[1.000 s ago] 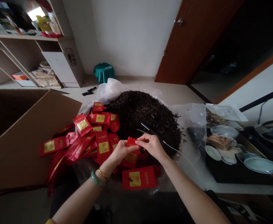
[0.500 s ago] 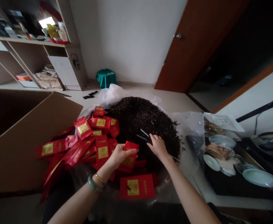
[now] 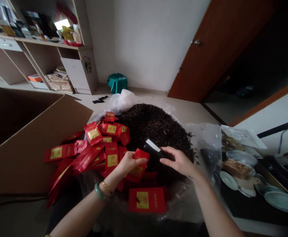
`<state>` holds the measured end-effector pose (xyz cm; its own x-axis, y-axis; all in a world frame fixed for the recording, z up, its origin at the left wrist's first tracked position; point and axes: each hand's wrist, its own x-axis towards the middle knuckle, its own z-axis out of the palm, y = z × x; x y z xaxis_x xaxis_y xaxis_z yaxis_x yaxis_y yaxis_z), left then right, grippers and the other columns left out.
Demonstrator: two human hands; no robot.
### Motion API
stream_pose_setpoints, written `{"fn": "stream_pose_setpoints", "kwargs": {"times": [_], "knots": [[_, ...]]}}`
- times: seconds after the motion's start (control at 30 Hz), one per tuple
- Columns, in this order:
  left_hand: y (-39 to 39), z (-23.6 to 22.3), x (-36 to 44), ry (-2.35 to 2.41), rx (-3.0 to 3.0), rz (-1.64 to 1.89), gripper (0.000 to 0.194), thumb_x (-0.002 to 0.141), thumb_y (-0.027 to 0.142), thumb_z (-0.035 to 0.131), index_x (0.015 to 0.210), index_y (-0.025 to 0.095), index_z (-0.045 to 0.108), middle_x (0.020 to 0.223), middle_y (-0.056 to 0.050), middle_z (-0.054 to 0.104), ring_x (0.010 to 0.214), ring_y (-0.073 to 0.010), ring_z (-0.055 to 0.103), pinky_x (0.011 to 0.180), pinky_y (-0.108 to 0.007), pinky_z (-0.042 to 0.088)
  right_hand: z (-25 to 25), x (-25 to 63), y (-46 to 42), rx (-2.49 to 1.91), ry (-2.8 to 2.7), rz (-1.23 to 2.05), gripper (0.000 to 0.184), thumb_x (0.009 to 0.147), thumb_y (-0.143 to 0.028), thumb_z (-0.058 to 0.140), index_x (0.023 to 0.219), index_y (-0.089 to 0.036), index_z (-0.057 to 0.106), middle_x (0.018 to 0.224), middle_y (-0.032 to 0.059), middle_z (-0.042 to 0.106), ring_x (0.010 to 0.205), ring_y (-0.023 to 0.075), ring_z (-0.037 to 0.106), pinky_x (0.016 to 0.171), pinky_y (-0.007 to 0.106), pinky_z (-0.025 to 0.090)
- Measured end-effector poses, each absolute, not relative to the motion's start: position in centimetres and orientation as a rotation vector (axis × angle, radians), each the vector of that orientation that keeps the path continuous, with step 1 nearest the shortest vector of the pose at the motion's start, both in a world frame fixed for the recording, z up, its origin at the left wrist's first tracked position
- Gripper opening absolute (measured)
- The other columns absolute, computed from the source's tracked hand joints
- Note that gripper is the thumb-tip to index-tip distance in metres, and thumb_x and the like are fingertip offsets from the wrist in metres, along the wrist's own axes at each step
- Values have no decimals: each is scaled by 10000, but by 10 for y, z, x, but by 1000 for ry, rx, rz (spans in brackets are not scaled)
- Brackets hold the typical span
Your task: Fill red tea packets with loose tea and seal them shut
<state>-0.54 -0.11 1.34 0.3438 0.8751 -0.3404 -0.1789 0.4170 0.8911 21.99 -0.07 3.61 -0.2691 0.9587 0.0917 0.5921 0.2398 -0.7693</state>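
Pinched between the thumb and fingers of my left hand (image 3: 128, 163) is a red packet (image 3: 137, 171) with a yellow label, its top end pointing up. My right hand (image 3: 180, 161) is closed around a black hand-held heat sealer (image 3: 156, 152), whose pale strip faces up. The sealer's near side is close to the packet's upper right edge; whether they touch I cannot tell. Beyond both hands rises a mound of dark dried tea leaves (image 3: 156, 121) on clear plastic. Many red packets (image 3: 112, 160) are heaped at the left, and a larger red packet (image 3: 152, 200) lies flat in front.
An open cardboard box (image 3: 42, 141) stands on the left. On the right, a black tray (image 3: 247, 205) carries pale dishes and a clear tub. A teal covered stool-like object (image 3: 117, 83) is by the wall, near a wooden door (image 3: 195, 65). Shelves (image 3: 72, 70) stand behind.
My right hand has turned the sealer, so its pale strip now shows instead of two parted jaws. My left hand keeps the packet. The whole view has shifted slightly.
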Motion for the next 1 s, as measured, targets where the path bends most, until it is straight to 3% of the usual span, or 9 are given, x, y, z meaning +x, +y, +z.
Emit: {"fn": "stream_pose_setpoints", "kwargs": {"times": [0.3,0.57,0.73,1.0], "knots": [[-6,15,-2,931,1055,802,279,522,377,829,610,146,699,592,-24,671,514,-120,558,520,-216,430,44,189,-22,-1403,-2027,734,235,758,-248,663,986,-221,713,911,52,705,825,201,660,789,319,525],[-6,15,-3,969,1041,757,316,534,387,818,635,114,693,612,-36,672,528,-127,560,519,-229,422,41,190,-21,-1422,-2005,715,230,756,-234,667,979,-208,715,869,43,687,780,186,651,745,294,525],[-3,10,-3,905,1097,883,316,521,357,833,728,140,732,719,-53,712,644,-168,621,630,-263,484,45,189,-19,-1443,-2017,732,302,714,-263,712,1010,-205,698,928,51,684,800,195,646,759,313,525],[-1,-7,-8,933,1142,824,334,588,403,798,724,111,709,696,-53,698,581,-141,602,577,-241,465,45,186,-20,-1385,-2028,672,225,760,-242,665,978,-198,698,886,49,684,805,191,651,749,294,520]]}}
